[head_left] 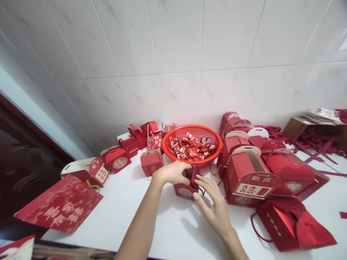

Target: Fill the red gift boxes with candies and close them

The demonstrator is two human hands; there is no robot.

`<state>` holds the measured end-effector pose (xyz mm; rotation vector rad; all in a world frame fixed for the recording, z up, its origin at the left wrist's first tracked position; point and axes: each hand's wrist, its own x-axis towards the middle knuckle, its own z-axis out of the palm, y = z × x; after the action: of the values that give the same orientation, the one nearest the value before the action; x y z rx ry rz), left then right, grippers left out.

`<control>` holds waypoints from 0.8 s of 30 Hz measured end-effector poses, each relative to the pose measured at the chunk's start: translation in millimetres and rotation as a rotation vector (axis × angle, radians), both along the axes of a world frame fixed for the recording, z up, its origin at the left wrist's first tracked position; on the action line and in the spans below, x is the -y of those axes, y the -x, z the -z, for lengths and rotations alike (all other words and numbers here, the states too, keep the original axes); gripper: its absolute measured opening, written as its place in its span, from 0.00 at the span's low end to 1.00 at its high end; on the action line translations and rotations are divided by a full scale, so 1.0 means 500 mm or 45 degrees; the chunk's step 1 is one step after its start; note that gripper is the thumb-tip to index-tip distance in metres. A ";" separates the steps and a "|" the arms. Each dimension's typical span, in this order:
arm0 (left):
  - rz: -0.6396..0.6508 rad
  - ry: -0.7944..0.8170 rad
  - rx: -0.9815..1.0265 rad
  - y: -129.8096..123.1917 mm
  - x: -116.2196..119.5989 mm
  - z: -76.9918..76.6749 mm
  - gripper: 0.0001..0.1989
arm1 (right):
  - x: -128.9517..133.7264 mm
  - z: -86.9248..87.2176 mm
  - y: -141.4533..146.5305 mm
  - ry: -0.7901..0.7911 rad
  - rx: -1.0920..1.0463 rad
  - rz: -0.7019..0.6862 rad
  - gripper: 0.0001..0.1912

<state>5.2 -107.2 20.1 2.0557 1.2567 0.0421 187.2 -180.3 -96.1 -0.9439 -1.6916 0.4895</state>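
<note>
A small red gift box (pixel 185 191) with a pale round emblem stands on the white table in front of me, its top flaps up. My left hand (pixel 173 173) reaches over its opening from the left; its fingertips dip inside and are partly hidden, so I cannot see whether they hold anything. At the box's right side is my right hand (pixel 211 195), fingers stretched and apart, its fingertips against the raised flap and its thumb by the front corner. Just behind the box, a red plastic basket (pixel 217 150) holds many wrapped candies (pixel 192 150).
Several red boxes (pixel 249 180) crowd the right side, and a red bow-topped box (pixel 282 224) lies near the front. More boxes (pixel 119 159) and a red gift bag (pixel 61 204) are on the left. A cardboard carton (pixel 298 128) with ribbons stands far right. The tiled wall (pixel 179 47) bounds the back.
</note>
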 end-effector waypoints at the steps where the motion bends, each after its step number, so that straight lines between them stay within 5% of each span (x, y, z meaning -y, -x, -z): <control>1: -0.038 0.007 0.076 0.003 0.007 0.013 0.17 | 0.001 0.001 0.001 -0.006 0.024 -0.008 0.18; 6: -0.212 -0.044 0.332 0.015 0.047 0.049 0.21 | 0.003 0.003 0.007 -0.042 0.072 -0.030 0.19; 11: -0.322 -0.058 0.544 0.023 0.083 0.066 0.39 | 0.003 -0.002 0.012 -0.055 0.059 -0.033 0.14; 19: -0.542 -0.427 0.658 0.045 0.100 0.106 0.27 | -0.002 -0.007 0.017 0.018 0.024 0.005 0.08; 24: -0.530 -0.497 0.623 0.060 0.095 0.109 0.39 | -0.003 -0.010 0.023 0.030 -0.016 0.058 0.07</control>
<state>-24.6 -154.6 -34.5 1.8801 1.4009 0.9879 175.9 -178.6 -91.3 -0.9918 -1.6530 0.4849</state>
